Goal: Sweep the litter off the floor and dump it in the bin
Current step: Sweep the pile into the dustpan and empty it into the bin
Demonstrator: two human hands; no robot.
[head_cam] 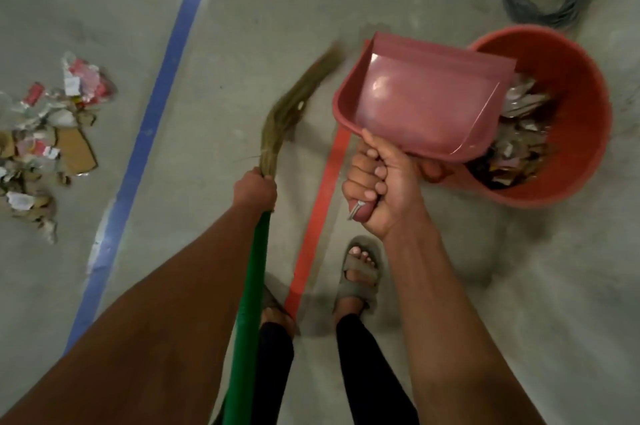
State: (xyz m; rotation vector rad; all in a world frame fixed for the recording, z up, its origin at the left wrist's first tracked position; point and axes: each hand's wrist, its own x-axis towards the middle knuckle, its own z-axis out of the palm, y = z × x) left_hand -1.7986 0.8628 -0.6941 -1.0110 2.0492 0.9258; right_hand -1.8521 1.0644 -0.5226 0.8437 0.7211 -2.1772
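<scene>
No legible text is seen on the swept floor.

Print is carried by some of the torn wrappers in the litter pile [48, 134], but it is too blurred and too small to be read; no word, brand or number can be made out on the dustpan [426, 102], the bin [585, 95] or the broom [263, 241], and the blue floor line [152, 120] and red floor line [322, 206] are seen as plain painted strips bearing no characters.
</scene>
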